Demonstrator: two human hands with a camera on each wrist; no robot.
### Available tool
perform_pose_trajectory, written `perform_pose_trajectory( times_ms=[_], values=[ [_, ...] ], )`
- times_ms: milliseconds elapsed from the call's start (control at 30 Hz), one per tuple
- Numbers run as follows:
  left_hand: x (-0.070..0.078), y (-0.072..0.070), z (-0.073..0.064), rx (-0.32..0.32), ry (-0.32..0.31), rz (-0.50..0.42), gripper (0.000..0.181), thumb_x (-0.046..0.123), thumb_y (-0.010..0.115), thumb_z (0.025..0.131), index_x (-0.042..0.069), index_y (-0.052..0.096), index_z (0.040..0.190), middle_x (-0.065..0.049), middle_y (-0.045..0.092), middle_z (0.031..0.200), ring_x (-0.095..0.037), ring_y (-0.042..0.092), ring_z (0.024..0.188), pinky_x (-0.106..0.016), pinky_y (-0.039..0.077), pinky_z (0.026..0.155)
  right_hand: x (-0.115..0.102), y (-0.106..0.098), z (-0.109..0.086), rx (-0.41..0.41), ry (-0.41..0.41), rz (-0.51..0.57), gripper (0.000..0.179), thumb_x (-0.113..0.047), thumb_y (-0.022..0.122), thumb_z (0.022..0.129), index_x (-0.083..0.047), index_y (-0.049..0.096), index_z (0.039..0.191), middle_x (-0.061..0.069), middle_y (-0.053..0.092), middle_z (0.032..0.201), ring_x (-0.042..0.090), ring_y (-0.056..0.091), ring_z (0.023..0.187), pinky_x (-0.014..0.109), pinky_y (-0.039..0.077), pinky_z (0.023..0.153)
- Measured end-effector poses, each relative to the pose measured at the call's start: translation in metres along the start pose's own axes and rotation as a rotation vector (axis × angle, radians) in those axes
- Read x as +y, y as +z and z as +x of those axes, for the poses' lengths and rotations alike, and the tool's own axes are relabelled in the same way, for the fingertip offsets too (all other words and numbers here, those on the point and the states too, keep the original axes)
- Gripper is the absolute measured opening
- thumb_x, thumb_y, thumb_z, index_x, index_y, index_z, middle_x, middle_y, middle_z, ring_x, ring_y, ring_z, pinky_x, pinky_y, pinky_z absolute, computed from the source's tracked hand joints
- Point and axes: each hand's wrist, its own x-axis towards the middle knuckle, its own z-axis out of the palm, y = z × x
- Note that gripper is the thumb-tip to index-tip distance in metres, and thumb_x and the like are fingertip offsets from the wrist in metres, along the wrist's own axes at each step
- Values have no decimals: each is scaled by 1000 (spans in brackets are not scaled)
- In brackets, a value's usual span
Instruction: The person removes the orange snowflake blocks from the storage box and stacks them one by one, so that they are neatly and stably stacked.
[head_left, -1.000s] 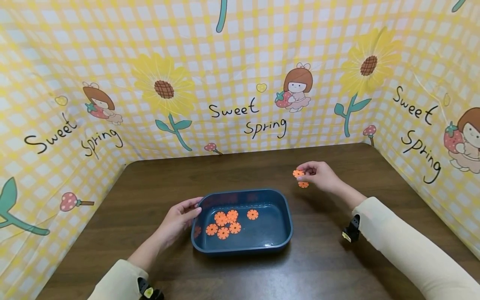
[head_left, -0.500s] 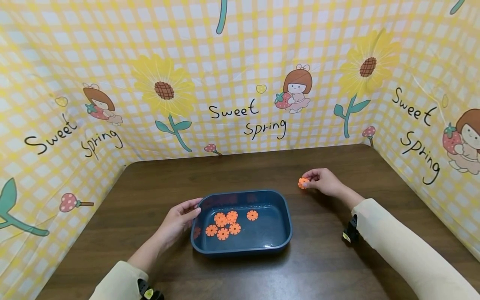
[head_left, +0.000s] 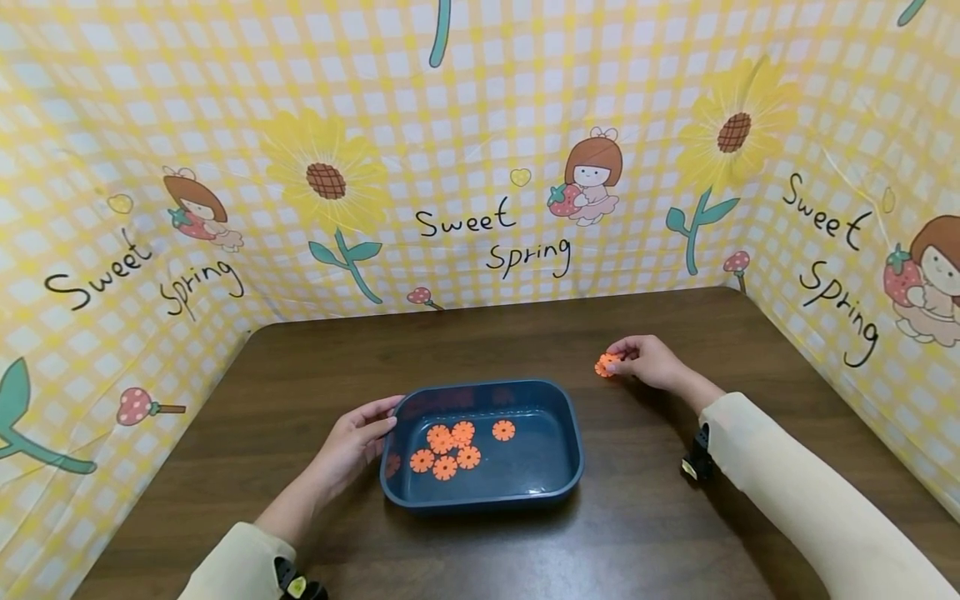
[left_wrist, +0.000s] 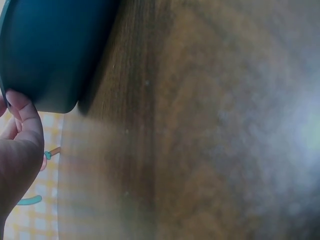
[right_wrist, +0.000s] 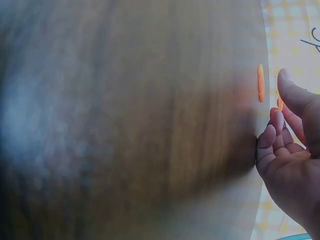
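At the near left of the table, my left hand (head_left: 356,435) holds the left rim of a dark blue rectangular basin (head_left: 480,502), thumb at the rim and fingers outside. The left wrist view also has the fingers on the basin's edge (left_wrist: 50,75). Several orange notched plastic discs (head_left: 445,467) lie inside, most bunched at the left and one disc (head_left: 503,430) apart. Beyond the basin to the right, my right hand (head_left: 651,363) pinches an orange notched disc (right_wrist: 280,104) between thumb and finger. A second disc (right_wrist: 260,82) shows edge-on by the fingertips; in the head view the two overlap.
The brown wooden table (head_left: 375,350) has a yellow checked cloth (head_left: 465,125) hanging behind it and along both sides. Black wrist cameras sit at the left cuff (head_left: 296,583) and right cuff (head_left: 697,462).
My right hand has come down with its disc onto the other disc on the table, then stayed there over the last half second. My left hand and the basin have kept their place.
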Motion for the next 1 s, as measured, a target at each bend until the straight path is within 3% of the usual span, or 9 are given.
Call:
perform_pose_trajectory(
  times_ms=[233, 600, 1000],
  values=[
    [0, -1, -1, -24, 15, -10, 48, 9, 56, 99, -6, 41, 143, -14, 55, 120, -19, 58, 105, -32, 51, 89, 0, 2, 1, -8, 29, -12, 27, -8, 71, 88, 7, 65, 111, 13, 63, 92, 21, 52, 76, 28, 47, 64],
    [0, 0, -2, -12, -2, -3, 49, 11, 57, 99, -4, 42, 143, -13, 54, 121, -19, 57, 106, -33, 50, 90, 0, 8, 2, 14, 51, -66, 27, -14, 76, 86, 1, 67, 106, 10, 62, 92, 22, 52, 79, 32, 45, 70],
    [0, 0, 0, -9, -8, -7, 47, 10, 56, 99, -3, 43, 142, -14, 54, 123, -21, 57, 108, -35, 49, 93, -3, 10, 3, 14, 36, -101, 28, -14, 76, 85, 2, 66, 107, 10, 61, 90, 23, 51, 79, 32, 44, 70]
  ],
)
